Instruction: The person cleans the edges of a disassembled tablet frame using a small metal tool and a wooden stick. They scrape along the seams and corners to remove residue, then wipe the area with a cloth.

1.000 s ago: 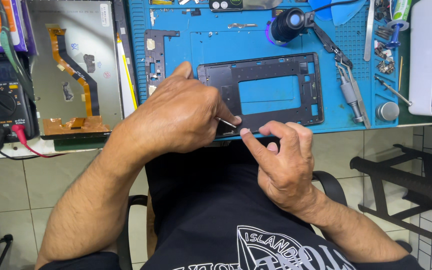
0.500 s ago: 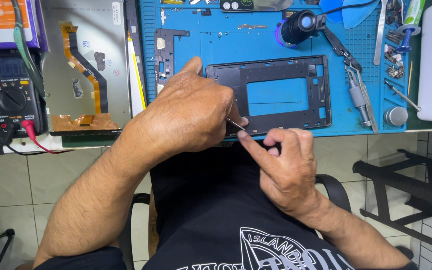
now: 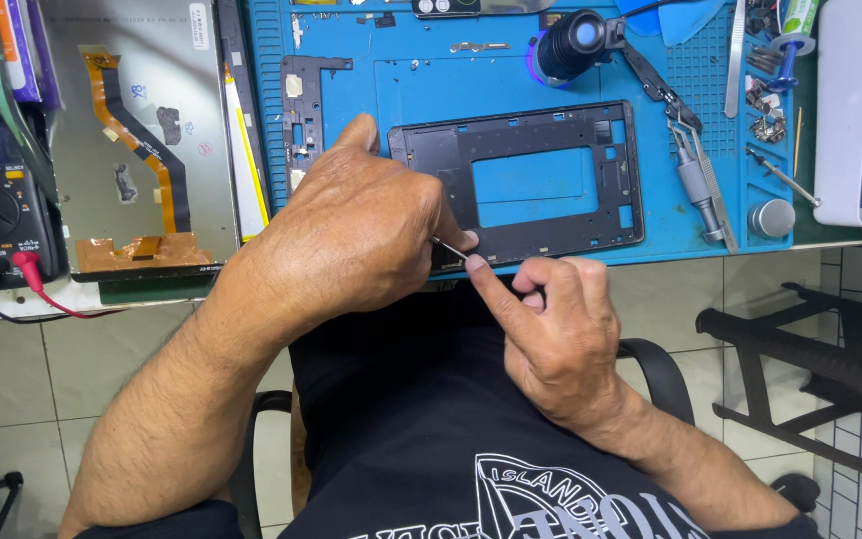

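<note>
Left hand (image 3: 356,235) pinches thin tweezers (image 3: 448,247) at the black tablet frame (image 3: 521,180); right hand (image 3: 551,329), fingers curled, steadies its edge. A slip could scratch the frame overhanging the table (image 3: 710,250).

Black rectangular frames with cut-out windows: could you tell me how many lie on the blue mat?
1: the black rectangular frame lies mid-mat on the blue mat, its near-left corner under both hands; others may be hidden.

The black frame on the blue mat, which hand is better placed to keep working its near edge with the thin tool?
Left, probably. The left hand holds the thin metal tool with its tip at the black frame near edge. The right hand only has a fingertip steadying there.
</note>
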